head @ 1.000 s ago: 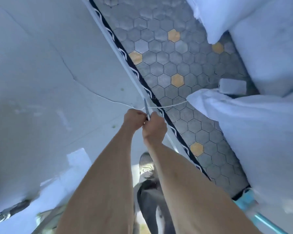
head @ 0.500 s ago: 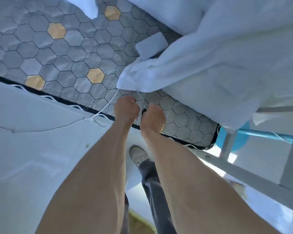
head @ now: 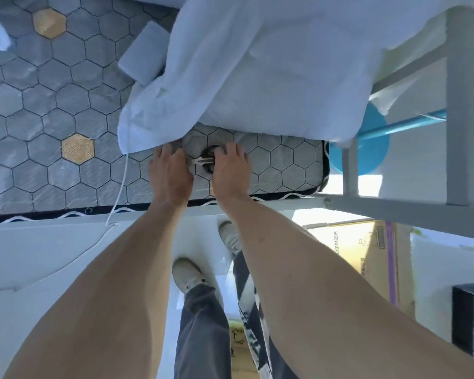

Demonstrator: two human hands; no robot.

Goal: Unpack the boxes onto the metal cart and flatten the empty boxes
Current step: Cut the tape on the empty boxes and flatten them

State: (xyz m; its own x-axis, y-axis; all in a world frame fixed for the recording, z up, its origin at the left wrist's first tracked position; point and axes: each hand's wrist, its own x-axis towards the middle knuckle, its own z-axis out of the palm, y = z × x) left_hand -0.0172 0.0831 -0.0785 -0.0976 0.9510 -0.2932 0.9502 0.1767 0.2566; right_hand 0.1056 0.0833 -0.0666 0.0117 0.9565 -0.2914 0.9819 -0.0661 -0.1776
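White cord (head: 120, 184) hangs at left over the hex-patterned mat (head: 52, 110). Left hand (head: 170, 173) and right hand (head: 230, 170) rest side by side on the mat, fingers curled, pinching small metal scissors (head: 203, 161) between them. Cardboard box (head: 364, 258) lies lower right, under the metal cart (head: 394, 209) frame.

scissors (head: 203, 161) between both hands, on mattress (head: 52, 110), plastic sheet (head: 271, 64) behind

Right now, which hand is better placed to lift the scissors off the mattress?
The right hand, probably: its fingers curl over the dark handles of the scissors, while the left hand only meets the blade tips.
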